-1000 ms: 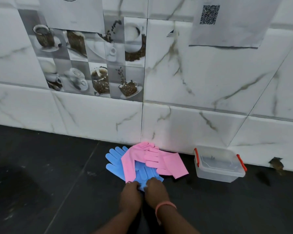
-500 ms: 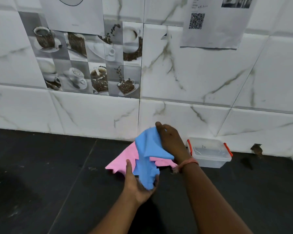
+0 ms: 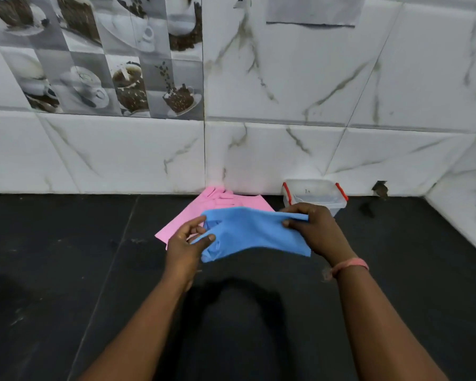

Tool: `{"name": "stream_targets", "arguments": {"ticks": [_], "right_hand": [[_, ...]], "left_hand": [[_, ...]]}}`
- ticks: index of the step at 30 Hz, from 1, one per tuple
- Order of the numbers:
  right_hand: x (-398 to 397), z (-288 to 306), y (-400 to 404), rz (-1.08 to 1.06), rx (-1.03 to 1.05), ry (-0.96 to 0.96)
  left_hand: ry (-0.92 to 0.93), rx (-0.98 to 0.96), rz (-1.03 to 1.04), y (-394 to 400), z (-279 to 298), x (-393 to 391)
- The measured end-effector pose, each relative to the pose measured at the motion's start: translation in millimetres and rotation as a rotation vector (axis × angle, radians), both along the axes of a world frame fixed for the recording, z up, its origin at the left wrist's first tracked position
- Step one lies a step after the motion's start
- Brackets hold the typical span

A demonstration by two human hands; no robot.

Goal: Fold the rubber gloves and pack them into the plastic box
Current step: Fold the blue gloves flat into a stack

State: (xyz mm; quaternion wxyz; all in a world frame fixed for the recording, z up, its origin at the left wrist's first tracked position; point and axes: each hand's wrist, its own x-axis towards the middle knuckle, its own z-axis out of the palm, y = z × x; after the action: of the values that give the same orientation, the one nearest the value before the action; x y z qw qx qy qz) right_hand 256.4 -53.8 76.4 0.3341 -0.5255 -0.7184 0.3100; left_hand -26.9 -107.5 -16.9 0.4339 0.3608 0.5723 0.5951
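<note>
**A:** Where is the blue glove (image 3: 254, 233), and how is it held?

**B:** It is lifted off the dark floor (image 3: 66, 270), stretched flat between both hands. The left hand (image 3: 186, 244) pinches the finger end between thumb and curled fingers; the right hand (image 3: 312, 229) pinches the cuff end at its top edge, thumb in front. Neither hand is open, and each has hold of the glove only.

**A:** What does a good fold appear to require here?

**B:** Judging from the slack, the sheet should be kept taut and level, then the two ends brought together so the edges meet squarely. The loose fingers near the left hand look liable to bunch, so smoothing them first would help.

**A:** And the other items?

**B:** The pink gloves (image 3: 217, 210) lie flat on the floor behind the blue one, against the tiled wall (image 3: 286, 149), not yet folded. The plastic box (image 3: 315, 195), with red clips, stands just beyond the right hand at the wall; whether its lid is on cannot be told
</note>
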Motion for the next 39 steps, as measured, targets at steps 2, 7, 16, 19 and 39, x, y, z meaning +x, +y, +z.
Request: {"name": "stream_targets", "arguments": {"ticks": [2, 7, 16, 19, 39], "right_hand": [[11, -9, -16, -0.002, 0.118, 0.121], [57, -88, -59, 0.030, 0.046, -0.051], [86, -147, -72, 0.233, -0.313, -0.396], [79, -139, -63, 0.043, -0.327, -0.274], [101, -163, -26, -0.187, -0.687, 0.389]], "left_hand": [[0.108, 0.110, -0.057, -9, 4, -3], [0.320, 0.020, -0.125, -60, -39, 5], [0.590, -0.280, 0.155, -85, -88, 37], [0.596, -0.541, 0.082, -67, -88, 53], [0.198, -0.289, 0.219, -78, -61, 62]]}}
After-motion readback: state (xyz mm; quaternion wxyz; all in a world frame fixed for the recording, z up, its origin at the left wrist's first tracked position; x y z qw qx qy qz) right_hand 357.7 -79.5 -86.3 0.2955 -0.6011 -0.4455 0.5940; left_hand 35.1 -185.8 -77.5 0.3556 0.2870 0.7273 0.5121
